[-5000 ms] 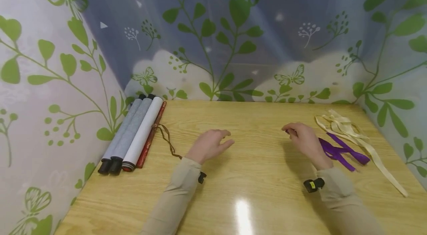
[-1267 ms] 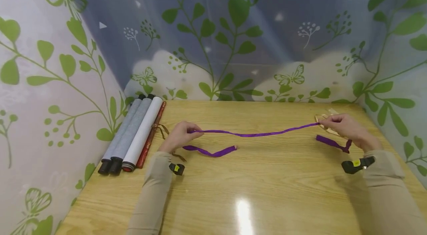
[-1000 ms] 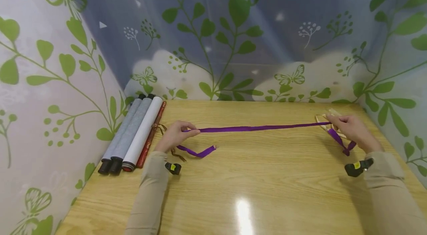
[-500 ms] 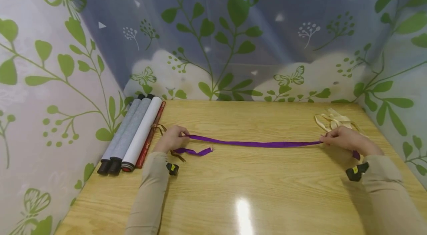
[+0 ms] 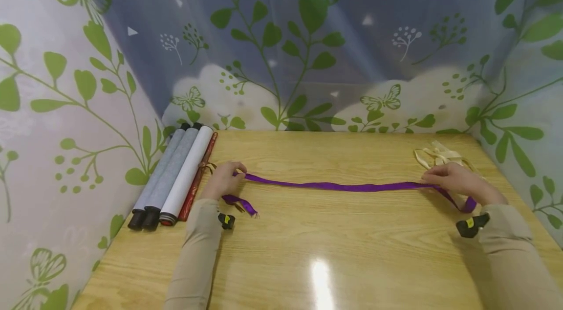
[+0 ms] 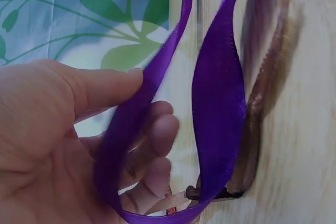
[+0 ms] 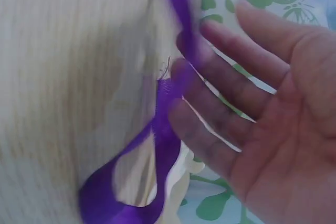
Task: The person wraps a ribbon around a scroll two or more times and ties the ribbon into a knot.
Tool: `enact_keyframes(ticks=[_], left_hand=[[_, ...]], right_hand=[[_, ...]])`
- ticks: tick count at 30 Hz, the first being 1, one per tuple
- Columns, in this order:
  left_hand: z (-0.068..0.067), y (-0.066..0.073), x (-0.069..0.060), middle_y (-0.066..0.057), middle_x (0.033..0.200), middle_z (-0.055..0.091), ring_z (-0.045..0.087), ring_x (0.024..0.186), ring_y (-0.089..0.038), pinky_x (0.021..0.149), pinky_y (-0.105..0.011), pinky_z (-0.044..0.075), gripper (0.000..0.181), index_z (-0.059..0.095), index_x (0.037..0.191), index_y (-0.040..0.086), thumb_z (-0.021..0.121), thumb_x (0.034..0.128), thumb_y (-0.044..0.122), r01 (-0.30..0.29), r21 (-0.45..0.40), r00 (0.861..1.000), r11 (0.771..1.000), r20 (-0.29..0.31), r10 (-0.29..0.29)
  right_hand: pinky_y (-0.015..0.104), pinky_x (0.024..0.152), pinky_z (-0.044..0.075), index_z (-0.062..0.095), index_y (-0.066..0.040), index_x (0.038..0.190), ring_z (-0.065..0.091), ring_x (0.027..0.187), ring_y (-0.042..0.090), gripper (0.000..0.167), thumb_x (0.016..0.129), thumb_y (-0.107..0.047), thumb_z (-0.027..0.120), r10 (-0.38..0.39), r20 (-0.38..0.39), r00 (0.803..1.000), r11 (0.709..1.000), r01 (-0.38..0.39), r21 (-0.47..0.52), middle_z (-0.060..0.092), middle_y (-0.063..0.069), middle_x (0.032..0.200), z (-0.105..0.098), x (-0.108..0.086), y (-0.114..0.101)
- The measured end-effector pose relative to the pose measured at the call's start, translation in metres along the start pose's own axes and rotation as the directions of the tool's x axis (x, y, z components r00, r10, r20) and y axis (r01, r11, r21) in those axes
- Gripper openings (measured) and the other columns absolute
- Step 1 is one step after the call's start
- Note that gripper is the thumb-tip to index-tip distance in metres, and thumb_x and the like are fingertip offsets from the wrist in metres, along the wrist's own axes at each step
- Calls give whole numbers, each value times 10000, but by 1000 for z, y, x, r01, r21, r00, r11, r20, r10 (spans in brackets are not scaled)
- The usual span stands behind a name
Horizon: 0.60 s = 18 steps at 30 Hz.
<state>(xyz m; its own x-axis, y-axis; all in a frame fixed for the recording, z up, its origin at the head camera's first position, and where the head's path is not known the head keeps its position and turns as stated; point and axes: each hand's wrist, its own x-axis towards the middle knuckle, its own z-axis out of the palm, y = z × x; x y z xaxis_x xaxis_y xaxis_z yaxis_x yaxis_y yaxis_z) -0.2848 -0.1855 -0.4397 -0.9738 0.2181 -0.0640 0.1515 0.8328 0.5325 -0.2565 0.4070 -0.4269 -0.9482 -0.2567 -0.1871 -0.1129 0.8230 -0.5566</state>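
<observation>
One purple ribbon (image 5: pixel 334 187) links a pinching left hand (image 5: pixel 223 182) to a right hand (image 5: pixel 462 183) whose loosely spread, gripless fingers could let it twist.

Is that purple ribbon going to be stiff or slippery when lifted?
The purple ribbon is likely floppy, since it dips between the left hand and right hand. It may slip easily, given its smooth sheen. It's probably light, being a thin strip.
</observation>
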Motion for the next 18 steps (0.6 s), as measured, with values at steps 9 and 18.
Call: enact_keyframes(ticks=[9,18], left_hand=[[0,4,-1,-188,1140,676,641,1014,-307,834,-455,523,264,637,1235,67,579,983,125,-1,3,1000,1000,6,1],[11,17,3,-159,1070,702,642,1023,-344,896,-509,494,182,711,1101,82,640,937,114,-70,108,997,992,-23,73]], right_hand=[[284,701,540,602,61,1264,677,987,348,427,1018,-283,537,-62,-80,995,998,60,-20,673,258,1165,0,0,-17],[338,754,540,665,28,1167,669,894,197,295,949,-169,645,-180,10,984,983,180,-28,718,139,1050,32,17,-36]])
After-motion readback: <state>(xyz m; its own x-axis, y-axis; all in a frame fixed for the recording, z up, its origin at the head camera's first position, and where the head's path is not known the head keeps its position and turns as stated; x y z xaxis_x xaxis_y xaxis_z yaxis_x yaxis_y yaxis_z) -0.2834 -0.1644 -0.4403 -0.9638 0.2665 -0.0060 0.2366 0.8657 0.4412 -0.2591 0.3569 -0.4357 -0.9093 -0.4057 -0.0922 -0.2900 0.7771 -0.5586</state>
